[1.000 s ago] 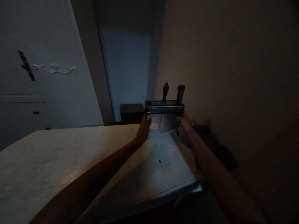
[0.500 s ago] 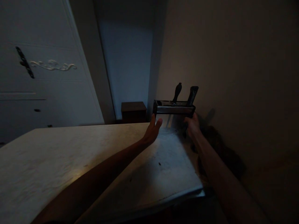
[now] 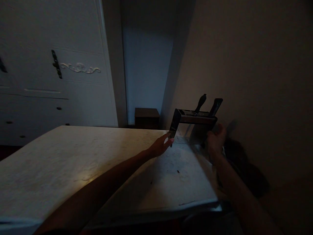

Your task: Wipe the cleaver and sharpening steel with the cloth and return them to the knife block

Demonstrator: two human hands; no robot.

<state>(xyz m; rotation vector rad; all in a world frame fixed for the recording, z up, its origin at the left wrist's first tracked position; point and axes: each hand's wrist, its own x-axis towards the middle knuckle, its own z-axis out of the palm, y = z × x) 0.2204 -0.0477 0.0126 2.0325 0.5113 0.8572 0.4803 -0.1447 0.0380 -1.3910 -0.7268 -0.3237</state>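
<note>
A dark knife holder (image 3: 198,120) with a clear panel stands at the far right corner of the pale table (image 3: 97,153). Two black knife handles (image 3: 201,103) stick up from its top. My left hand (image 3: 160,145) pinches the lower part of the holder's left side between thumb and fingers. My right hand (image 3: 216,138) is beside the holder's right side, its fingers curled; in the dim light I cannot make out whether it touches the holder or holds anything.
White cabinets (image 3: 83,94) with dark handles stand at the left. A small brown box-like piece of furniture (image 3: 146,113) is beyond the table. A dark bundle (image 3: 244,166) lies by the wall at the right.
The view has turned left, so things appear further right. The holder now shows more of its left side and sits lower. My left hand has moved lower on its side; my right hand's fingers have shifted.
</note>
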